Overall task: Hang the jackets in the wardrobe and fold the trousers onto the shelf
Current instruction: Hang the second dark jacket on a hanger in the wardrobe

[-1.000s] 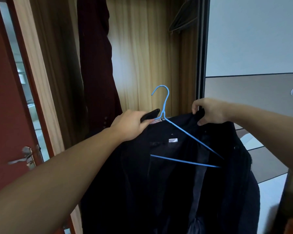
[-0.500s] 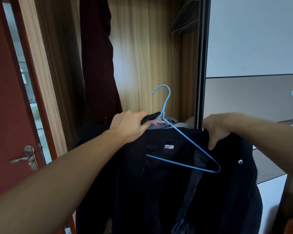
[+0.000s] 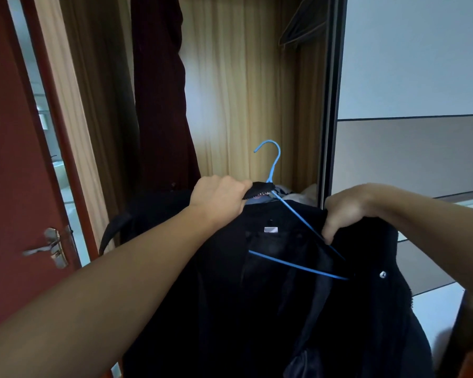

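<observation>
Jacket (image 3: 230, 296) slid over hanger (image 3: 295, 264) tip; both hands (image 3: 219, 199) (image 3: 344, 211) grip it

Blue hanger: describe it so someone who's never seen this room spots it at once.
In front of the open wardrobe, a person holds up a black jacket. The blue hanger sits inside its collar, hook sticking up between the left hand and right hand. It is thin bright-blue wire, unlike the dark hangers high in the wardrobe.
</observation>
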A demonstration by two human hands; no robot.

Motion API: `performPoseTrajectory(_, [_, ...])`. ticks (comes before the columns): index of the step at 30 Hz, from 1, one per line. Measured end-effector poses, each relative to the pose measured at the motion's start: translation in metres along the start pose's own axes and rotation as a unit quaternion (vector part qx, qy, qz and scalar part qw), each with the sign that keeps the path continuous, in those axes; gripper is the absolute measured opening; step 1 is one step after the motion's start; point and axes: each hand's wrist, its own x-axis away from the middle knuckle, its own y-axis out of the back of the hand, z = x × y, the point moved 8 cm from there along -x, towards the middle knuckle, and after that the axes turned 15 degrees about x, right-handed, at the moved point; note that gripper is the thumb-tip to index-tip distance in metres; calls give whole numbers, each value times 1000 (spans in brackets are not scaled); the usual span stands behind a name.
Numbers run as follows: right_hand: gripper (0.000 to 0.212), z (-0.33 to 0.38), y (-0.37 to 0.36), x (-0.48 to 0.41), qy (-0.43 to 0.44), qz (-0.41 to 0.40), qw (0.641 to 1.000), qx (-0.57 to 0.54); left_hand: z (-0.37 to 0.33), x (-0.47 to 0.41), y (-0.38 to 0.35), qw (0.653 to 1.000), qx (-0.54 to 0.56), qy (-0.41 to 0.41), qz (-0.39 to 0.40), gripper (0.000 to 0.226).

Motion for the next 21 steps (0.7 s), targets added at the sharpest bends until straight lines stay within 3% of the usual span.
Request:
performPoseTrajectory(3, [19,13,-7,-1,13,-14,987,-159,-15,1,1,999,30,9,7,33])
performPoseTrajectory(6, [18,22,-6,-5,19,-21,942,-335,-33,4,0,996,86,38,-5,34])
performPoseTrajectory(10, [27,25,-1,-9,41,-27,893,-448,-26,11,-25,966,227,119,9,34])
performPoseTrajectory(13, [31,31,3,-12,52,-71,890,-447,-12,16,-59,911,374,172,28,35])
performPoseTrajectory(16, [45,42,-5,-15,65,-96,942,-316,-12,28,-81,874,449,188,10,27])
performPoseTrajectory(21, [28,44,-40,-9,84,39,967,-236,-11,46,-103,845,498,195,-21,17])
